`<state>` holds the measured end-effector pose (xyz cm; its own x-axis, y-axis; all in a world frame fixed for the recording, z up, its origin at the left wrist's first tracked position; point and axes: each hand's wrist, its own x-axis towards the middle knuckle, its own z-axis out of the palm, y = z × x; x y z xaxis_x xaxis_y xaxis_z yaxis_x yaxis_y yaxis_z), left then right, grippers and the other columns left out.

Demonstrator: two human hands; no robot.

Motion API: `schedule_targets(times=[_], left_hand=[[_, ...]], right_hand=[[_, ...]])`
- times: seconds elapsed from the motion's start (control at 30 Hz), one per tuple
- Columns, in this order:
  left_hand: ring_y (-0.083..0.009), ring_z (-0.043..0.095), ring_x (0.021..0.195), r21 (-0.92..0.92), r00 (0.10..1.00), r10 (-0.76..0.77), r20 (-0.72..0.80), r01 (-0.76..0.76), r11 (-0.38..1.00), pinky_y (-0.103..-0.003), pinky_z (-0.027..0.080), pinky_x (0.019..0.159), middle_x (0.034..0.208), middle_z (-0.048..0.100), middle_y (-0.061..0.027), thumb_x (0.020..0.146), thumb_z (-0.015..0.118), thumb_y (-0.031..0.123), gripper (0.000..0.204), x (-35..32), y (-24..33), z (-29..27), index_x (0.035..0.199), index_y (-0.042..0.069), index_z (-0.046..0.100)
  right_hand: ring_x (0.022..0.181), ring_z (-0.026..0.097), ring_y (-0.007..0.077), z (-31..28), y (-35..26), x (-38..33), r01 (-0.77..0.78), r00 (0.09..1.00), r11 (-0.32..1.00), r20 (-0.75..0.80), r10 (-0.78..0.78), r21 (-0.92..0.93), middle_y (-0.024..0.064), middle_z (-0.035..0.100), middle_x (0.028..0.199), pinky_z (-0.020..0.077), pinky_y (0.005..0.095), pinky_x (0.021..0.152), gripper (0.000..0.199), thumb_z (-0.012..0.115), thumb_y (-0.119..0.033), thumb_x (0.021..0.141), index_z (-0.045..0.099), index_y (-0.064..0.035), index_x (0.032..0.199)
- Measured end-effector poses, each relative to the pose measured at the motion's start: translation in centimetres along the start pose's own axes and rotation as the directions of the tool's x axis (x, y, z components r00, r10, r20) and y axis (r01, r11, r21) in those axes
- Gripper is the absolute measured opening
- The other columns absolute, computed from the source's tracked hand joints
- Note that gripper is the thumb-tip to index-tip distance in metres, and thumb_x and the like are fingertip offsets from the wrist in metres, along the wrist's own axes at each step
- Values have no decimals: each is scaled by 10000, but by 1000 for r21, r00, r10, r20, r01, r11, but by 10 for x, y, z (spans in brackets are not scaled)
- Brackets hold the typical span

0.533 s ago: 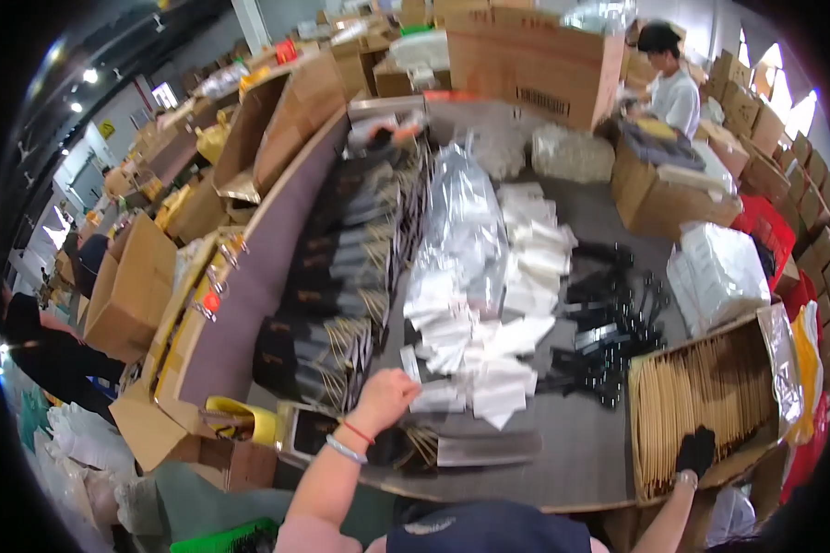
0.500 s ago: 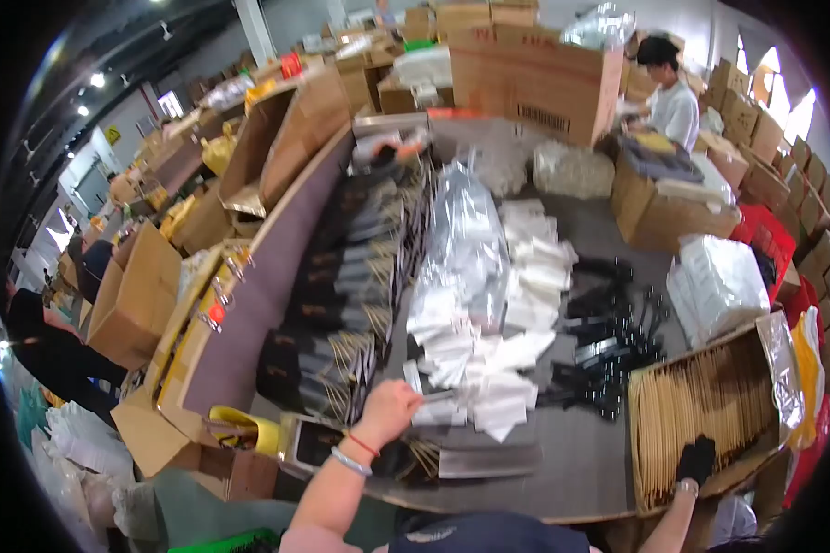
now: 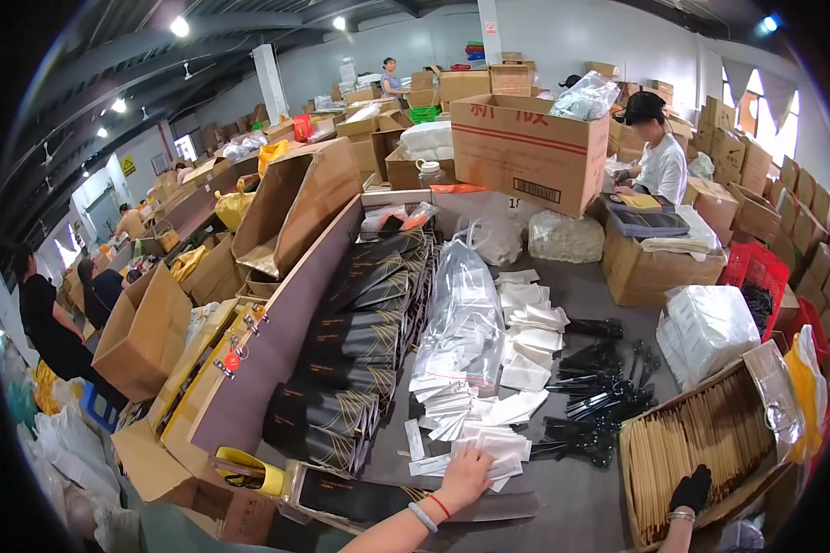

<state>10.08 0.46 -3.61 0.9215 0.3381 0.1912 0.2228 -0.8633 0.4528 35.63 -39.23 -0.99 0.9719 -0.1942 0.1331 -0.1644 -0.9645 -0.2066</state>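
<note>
My left hand (image 3: 468,477), bare with a red cord and a pale bangle at the wrist, is closed at the near edge of a spread of small white packets (image 3: 526,369). Its fingertips are pinched on a white packet there. My right hand (image 3: 692,490), in a black glove, rests on thin brown strips (image 3: 701,429) packed upright in an open carton (image 3: 632,479); its dark fingers blend together. Between the hands lie glossy black pieces (image 3: 595,396) resembling plastic cutlery. Before my left forearm, a black sleeve with gold lines (image 3: 360,495) lies at the table edge.
Rows of black gold-lined sleeves (image 3: 341,341) lie along the purple side board (image 3: 249,396). A clear plastic bag (image 3: 461,313) covers part of the white packets. A large carton (image 3: 526,152) stands at the far end. A co-worker in white (image 3: 659,157) stands beyond at right.
The view has tilted upward. My left hand has moved rightward and nearer, from beside the black sleeves onto the white packets. My right hand stays at the brown strips.
</note>
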Motion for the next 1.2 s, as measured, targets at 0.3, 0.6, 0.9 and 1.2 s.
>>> schedule_targets(times=[0.3, 0.6, 0.9, 1.2], left_hand=[[-297, 560, 881, 25, 998, 59, -29, -59, 998, -401, 482, 752, 934, 556, -89, 665, 782, 163, 408, 2, 4, 0, 1032, 151, 606], [-303, 568, 872, -48, 991, 130, -40, -132, 990, -412, 490, 770, 925, 544, -99, 720, 730, 117, 416, 3, 4, 6, 1119, 165, 620], [-347, 644, 927, -368, 995, -19, 103, 56, 928, -382, 524, 825, 1021, 663, -155, 769, 727, 83, 423, 5, -2, -12, 1184, 109, 651], [-323, 655, 924, -540, 922, -174, 345, 346, 767, -379, 519, 828, 984, 691, -160, 763, 726, 115, 422, -17, 15, -55, 1180, 109, 665]], right_hand=[[1349, 390, 313, 34, 30, 23, -128, 983, 853, -48, 176, 507, 169, 401, 1472, 350, 375, 1094, 471, 396, -25, 953, 394, 15, 1422], [835, 494, 158, 28, -93, -119, -5, 991, 231, 36, -127, 973, 41, 510, 901, 443, 316, 761, 293, 480, -322, 1026, 541, -42, 967], [789, 602, 156, 60, -122, -102, 302, 917, 554, -76, -393, 776, 42, 626, 841, 487, 313, 706, 153, 647, -172, 914, 625, -42, 992], [967, 595, 308, 39, -163, -66, 663, 580, 488, 23, -815, 567, 107, 579, 1060, 508, 409, 814, 440, 813, -190, 680, 676, -130, 1094]])
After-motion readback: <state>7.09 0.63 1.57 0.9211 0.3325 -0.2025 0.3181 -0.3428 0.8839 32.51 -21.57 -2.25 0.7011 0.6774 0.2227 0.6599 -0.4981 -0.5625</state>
